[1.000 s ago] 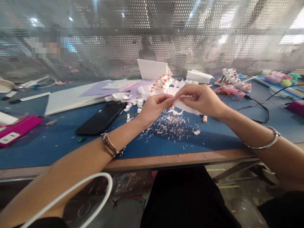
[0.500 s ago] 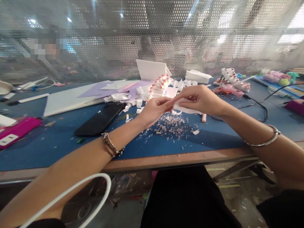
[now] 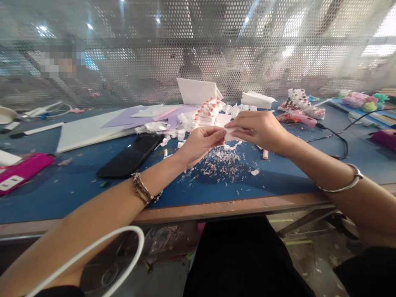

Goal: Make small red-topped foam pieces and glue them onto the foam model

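Blue desk (image 3: 62,185), perforated screen (image 3: 123,62) behind. Left grip (image 3: 201,142) & right grip (image 3: 262,130) both pinch tight a thin, ragged white foam-like scrap (image 3: 230,135); pale shavings (image 3: 225,163) just below.

The left hand (image 3: 199,144) and right hand (image 3: 262,130) met over the middle of the worktop (image 3: 62,185), a piece (image 3: 230,134) between them, above the scraps (image 3: 224,163). A phone (image 3: 131,155) lay left of the scraps, with sheets (image 3: 89,130) behind it. A glue gun (image 3: 298,117) lay behind the right hand, and a mesh screen (image 3: 198,49) stood behind everything.
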The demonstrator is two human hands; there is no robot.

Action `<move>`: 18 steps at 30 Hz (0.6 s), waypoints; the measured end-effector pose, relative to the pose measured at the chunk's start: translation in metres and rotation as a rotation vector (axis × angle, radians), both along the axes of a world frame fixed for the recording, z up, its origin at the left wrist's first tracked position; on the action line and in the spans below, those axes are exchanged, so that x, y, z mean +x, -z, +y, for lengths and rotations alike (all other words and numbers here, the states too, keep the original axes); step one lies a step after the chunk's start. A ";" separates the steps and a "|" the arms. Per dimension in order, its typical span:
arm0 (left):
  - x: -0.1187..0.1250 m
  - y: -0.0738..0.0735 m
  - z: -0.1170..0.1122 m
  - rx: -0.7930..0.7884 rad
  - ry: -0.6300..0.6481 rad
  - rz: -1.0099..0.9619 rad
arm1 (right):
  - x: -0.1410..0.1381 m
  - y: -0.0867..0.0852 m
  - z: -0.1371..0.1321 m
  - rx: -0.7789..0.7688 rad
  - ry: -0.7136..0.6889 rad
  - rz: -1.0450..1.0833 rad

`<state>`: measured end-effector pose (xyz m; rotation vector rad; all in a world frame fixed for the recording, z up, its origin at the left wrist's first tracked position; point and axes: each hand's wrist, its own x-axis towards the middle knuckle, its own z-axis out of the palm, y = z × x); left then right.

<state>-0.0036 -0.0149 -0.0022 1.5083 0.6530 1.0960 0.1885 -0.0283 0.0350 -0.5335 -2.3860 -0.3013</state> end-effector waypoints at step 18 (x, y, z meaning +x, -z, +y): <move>0.002 0.002 0.000 0.017 0.052 0.010 | -0.002 0.003 -0.001 0.230 0.081 -0.161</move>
